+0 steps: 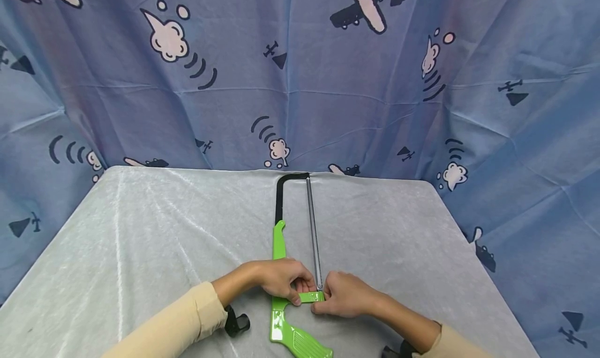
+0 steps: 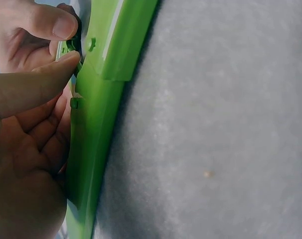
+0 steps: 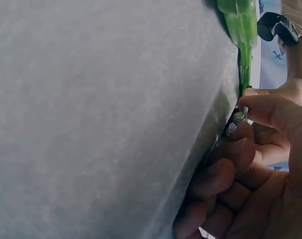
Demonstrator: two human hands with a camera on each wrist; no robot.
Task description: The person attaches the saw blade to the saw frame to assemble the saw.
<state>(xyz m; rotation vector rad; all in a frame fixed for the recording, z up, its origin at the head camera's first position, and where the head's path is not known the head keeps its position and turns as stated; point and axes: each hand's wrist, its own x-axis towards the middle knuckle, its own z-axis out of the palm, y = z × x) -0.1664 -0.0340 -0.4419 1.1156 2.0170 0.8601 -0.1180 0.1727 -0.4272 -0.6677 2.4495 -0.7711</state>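
A hacksaw with a green handle [image 1: 300, 340] and black bow [image 1: 279, 199] lies flat on the table, its blade [image 1: 312, 227] stretched along the right side. My left hand [image 1: 283, 277] reaches over the green frame and pinches the short green arm [image 1: 308, 297] at the blade's near end between thumb and fingers. From the right, my right hand [image 1: 349, 295] meets that arm's tip. In the right wrist view its thumb and index finger pinch a small shiny metal piece [image 3: 239, 116], which looks like a wing nut, partly covered by the fingers.
A pale grey cloth covers the table [image 1: 187, 233]. Behind and to both sides hangs a blue curtain [image 1: 234, 61] printed with planes and clouds. Black straps with mounts sit at both wrists, one [image 1: 237, 321] beside the saw handle.
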